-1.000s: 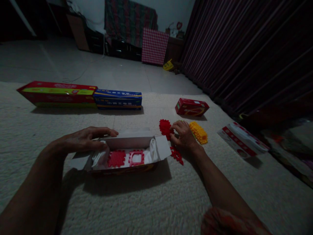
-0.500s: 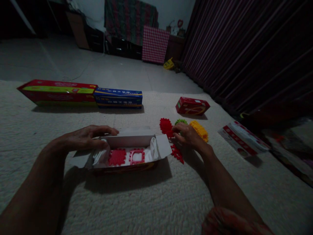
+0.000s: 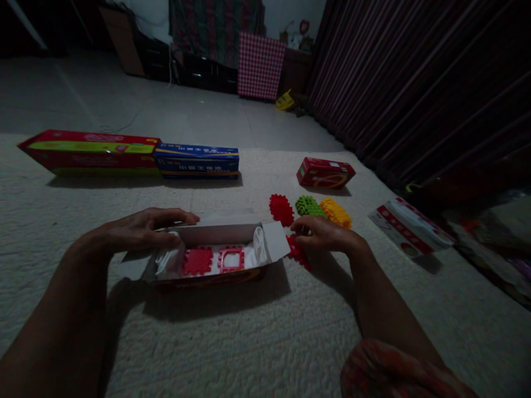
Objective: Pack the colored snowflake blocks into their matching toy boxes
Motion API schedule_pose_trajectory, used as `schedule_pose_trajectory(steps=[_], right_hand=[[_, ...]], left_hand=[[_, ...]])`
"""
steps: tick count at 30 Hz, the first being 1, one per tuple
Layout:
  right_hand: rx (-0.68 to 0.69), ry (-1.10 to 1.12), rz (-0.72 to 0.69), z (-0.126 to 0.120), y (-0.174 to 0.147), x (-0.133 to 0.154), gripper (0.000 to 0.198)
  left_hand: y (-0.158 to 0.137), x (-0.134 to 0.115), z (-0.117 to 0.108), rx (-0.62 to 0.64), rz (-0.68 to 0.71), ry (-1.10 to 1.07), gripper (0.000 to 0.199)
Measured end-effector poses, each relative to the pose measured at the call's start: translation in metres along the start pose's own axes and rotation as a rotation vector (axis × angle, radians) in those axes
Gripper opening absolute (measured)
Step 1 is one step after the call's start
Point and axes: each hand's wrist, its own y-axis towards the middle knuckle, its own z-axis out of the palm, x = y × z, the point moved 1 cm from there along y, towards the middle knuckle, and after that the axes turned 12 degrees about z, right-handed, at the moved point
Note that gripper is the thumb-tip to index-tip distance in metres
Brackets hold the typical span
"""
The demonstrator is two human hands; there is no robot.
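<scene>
An open cardboard box (image 3: 224, 229) with white insides lies in front of me, its flaps spread. Inside are a solid red interlocking block piece (image 3: 198, 261), a frame-shaped red block piece (image 3: 231, 267) and white wrapping (image 3: 260, 246). My left hand (image 3: 145, 232) grips the box's left end, thumb and fingers over its back wall. Just right of the box, my right hand (image 3: 317, 232) hovers with curved fingers apart, nothing visible between them. Below its fingertips lies another red block piece (image 3: 296, 251), partly covered. Beyond it rest a round-looking red piece (image 3: 281, 209), green pieces (image 3: 309, 206) and yellow pieces (image 3: 336, 213).
A long red and yellow box (image 3: 99, 155) adjoins a blue box (image 3: 197, 161) at the back left. A small red box (image 3: 326, 173) stands back right, and a white and red box (image 3: 410, 226) farther right. Dark curtains (image 3: 365, 66) hang behind. A pale textured mat (image 3: 232, 348) lies underneath.
My right hand has drawn back from the round-looking red piece toward the nearer red one, uncovering the green pieces. My left hand stays at the box. The view has shifted slightly.
</scene>
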Motion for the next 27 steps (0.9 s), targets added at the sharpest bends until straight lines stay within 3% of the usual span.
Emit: schedule_pose_trajectory(steps=[5, 10, 14, 16, 20, 24, 27], right_hand=[[-0.054, -0.075, -0.004, 0.004, -0.01, 0.015, 0.036], [0.016, -0.164, 0.018, 0.013, -0.008, 0.032, 0.029], [0.067, -0.131, -0.001, 0.01, -0.005, 0.026, 0.025], [-0.005, -0.128, -0.003, -0.001, -0.007, 0.018, 0.025], [-0.306, -0.103, -0.039, -0.033, -0.016, 0.013, 0.031], [-0.459, -0.043, -0.258, -0.045, -0.023, 0.056, 0.033], [-0.371, -0.013, -0.415, -0.035, -0.026, 0.103, 0.027]], left_hand=[[0.0, 0.001, 0.0, 0.01, 0.003, -0.014, 0.061], [-0.001, -0.007, -0.001, 0.01, -0.018, 0.011, 0.058], [-0.001, -0.015, 0.0, -0.01, -0.016, 0.005, 0.058], [-0.001, -0.015, 0.0, -0.006, -0.007, -0.002, 0.057], [-0.002, -0.013, 0.001, -0.006, 0.003, -0.065, 0.057], [-0.004, -0.013, 0.0, 0.006, 0.014, -0.125, 0.057], [-0.004, -0.014, -0.001, 0.022, 0.026, -0.163, 0.057]])
